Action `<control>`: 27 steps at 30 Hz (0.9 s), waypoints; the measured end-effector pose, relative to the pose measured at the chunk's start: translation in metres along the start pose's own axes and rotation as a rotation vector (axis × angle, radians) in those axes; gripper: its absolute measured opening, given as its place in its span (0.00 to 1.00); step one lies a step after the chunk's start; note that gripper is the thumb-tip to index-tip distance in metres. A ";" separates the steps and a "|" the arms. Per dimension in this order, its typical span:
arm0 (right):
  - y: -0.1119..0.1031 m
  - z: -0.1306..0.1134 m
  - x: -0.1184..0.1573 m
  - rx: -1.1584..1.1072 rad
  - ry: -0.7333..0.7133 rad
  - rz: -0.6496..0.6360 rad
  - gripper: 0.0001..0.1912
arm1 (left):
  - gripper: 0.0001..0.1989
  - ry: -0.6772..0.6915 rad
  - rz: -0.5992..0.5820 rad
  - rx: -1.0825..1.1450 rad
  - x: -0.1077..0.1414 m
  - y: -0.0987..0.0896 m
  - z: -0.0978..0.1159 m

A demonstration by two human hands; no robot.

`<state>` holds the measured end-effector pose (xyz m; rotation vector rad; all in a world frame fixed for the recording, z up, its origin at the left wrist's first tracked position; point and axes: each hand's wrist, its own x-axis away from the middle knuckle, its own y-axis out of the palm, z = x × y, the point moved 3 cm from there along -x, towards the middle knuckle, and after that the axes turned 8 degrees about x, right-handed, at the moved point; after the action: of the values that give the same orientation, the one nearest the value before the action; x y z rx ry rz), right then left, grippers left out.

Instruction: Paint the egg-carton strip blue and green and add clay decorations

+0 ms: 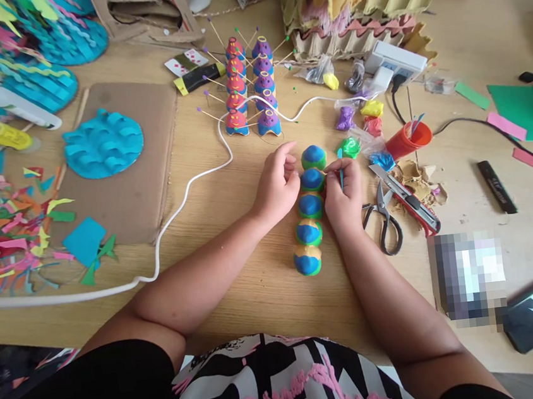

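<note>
A row of egg-carton cups (pixel 310 205) covered in blue and green clay lies on the table between my hands, with bare tan carton showing on the nearest cups. My left hand (pixel 275 183) rests at the left side of the row, near the second cup, with its index finger extended and the others loosely curled. It holds nothing that I can see. On the right, my right hand (pixel 345 196) pinches a thin light-blue clay tool (pixel 340 167) beside the second cup. Its lower end is hidden by the fingers.
Red and purple carton caterpillars (pixel 265 85) with stick feelers stand behind. Scissors (pixel 383 217), a utility knife (pixel 409 200), clay packets (pixel 349 147) and a red cup (pixel 407 139) sit right. A white cable (pixel 189 188) crosses the left side near a cardboard sheet (pixel 149 167).
</note>
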<state>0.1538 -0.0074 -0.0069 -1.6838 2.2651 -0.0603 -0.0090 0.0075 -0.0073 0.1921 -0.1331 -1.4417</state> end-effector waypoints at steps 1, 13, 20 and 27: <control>0.001 0.001 0.000 0.018 0.006 -0.020 0.10 | 0.27 -0.004 -0.007 0.004 0.000 0.000 0.000; -0.003 0.008 -0.006 0.256 -0.114 -0.006 0.13 | 0.20 0.204 -0.134 -0.068 -0.006 0.001 -0.016; -0.001 0.010 -0.005 0.306 -0.079 -0.051 0.11 | 0.21 0.301 -0.191 -0.216 -0.008 -0.002 -0.027; -0.001 0.012 -0.006 0.282 -0.050 -0.057 0.09 | 0.23 0.271 -0.165 -0.206 -0.007 -0.002 -0.024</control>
<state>0.1596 -0.0003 -0.0172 -1.5807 2.0605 -0.3308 -0.0069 0.0149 -0.0307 0.2318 0.2574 -1.5676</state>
